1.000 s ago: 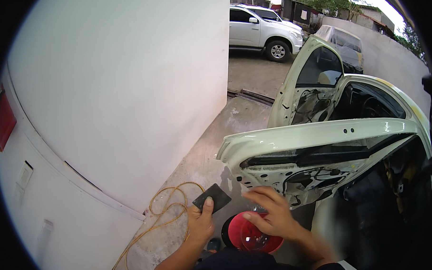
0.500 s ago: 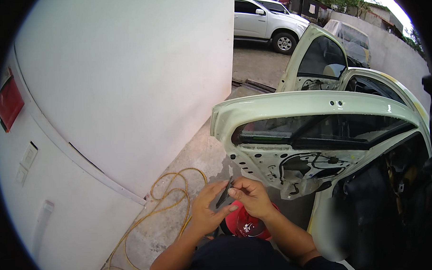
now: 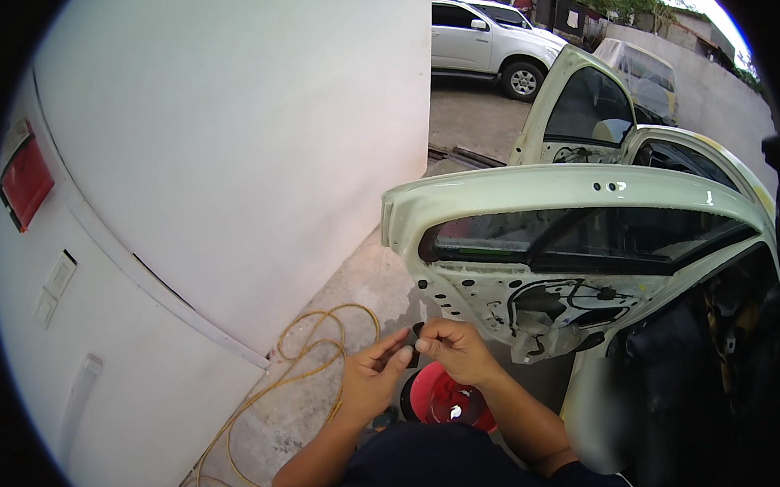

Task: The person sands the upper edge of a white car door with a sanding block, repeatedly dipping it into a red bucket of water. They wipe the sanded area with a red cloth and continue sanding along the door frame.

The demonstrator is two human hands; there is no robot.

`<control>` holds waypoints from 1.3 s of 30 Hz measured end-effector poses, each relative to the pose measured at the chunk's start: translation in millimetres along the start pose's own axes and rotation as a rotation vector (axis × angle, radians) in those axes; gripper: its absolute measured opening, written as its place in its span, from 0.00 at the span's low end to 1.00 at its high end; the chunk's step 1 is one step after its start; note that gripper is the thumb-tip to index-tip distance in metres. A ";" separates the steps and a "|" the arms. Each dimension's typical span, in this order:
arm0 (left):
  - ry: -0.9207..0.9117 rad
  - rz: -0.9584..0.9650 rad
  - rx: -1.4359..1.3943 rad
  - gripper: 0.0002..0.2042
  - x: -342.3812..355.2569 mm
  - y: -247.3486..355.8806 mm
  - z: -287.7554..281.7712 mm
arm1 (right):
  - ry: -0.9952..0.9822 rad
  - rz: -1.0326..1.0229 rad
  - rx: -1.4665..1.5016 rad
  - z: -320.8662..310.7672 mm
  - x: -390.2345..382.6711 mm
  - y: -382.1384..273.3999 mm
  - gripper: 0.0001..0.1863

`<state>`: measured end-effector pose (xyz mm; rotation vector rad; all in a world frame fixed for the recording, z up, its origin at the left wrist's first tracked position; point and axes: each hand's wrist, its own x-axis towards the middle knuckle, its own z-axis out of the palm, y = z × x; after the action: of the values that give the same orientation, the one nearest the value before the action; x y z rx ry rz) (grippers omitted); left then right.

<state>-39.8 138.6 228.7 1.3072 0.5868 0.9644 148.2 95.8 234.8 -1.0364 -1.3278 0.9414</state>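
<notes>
Both hands meet in front of my body above a red bucket [image 3: 424, 389]. Between their fingertips is a small, thin, dark grey piece of sandpaper [image 3: 414, 359], or a sheet much like it. My left hand [image 3: 373, 378] pinches its left side between thumb and fingers. On the other side, my right hand [image 3: 456, 351] grips it with thumb and bent forefinger. The fingers cover part of the sheet. Shiny liquid shows inside the bucket. Beyond my hands, the pale green car door [image 3: 500, 185] stands open with its inner panel bare, not touched by either hand.
A yellow hose [image 3: 296, 381] lies looped on the concrete floor at left. Along that side runs a white wall [image 3: 233, 163]. The car's dark door opening [image 3: 694, 353] is at right. Another open door [image 3: 536, 122] and a white vehicle [image 3: 460, 48] stand farther off.
The dark sheet has turned from a slanted, nearly edge-on position to show more of its face. My left fingers have closed in on it, and both hands are nearer together.
</notes>
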 end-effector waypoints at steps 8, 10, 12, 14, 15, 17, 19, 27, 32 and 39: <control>0.201 -0.113 -0.254 0.22 16.1 -0.7 -6.4 | 0.080 0.038 0.161 -5.6 1.5 0.7 0.06; 0.251 -0.107 -0.338 0.23 18.3 -3.7 -6.9 | 0.112 0.013 0.186 -5.0 -1.2 5.2 0.06; 0.276 -0.054 -0.330 0.23 20.6 -6.9 -9.0 | 0.114 0.019 0.181 -2.8 -4.6 12.8 0.05; 0.286 0.017 -0.184 0.22 22.8 -10.0 -14.1 | 0.152 0.113 0.241 -0.4 -7.3 22.0 0.04; 0.286 0.046 -0.114 0.22 23.6 -11.5 -17.8 | 0.183 0.206 0.254 0.1 -7.8 26.7 0.04; 0.251 -0.090 -0.225 0.21 25.5 -14.8 -26.3 | 0.203 0.220 0.509 0.5 -6.9 35.6 0.05; 0.226 -0.148 -0.319 0.20 27.4 -18.1 -34.6 | 0.173 0.233 0.768 -0.7 -4.1 42.4 0.06; 0.196 -0.132 -0.072 0.19 36.9 -13.5 -49.2 | -0.052 0.422 1.262 -3.6 1.4 56.5 0.12; 0.121 0.490 0.798 0.28 29.3 3.5 -46.8 | 0.127 0.471 1.123 1.4 -0.3 68.6 0.15; 0.049 0.264 0.775 0.21 19.8 -6.3 -32.2 | 0.123 0.431 1.033 -2.8 1.0 64.8 0.17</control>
<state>-54.8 172.5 219.0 2.0920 0.8899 1.0227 153.8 115.3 173.1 -0.5303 -0.3603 1.6059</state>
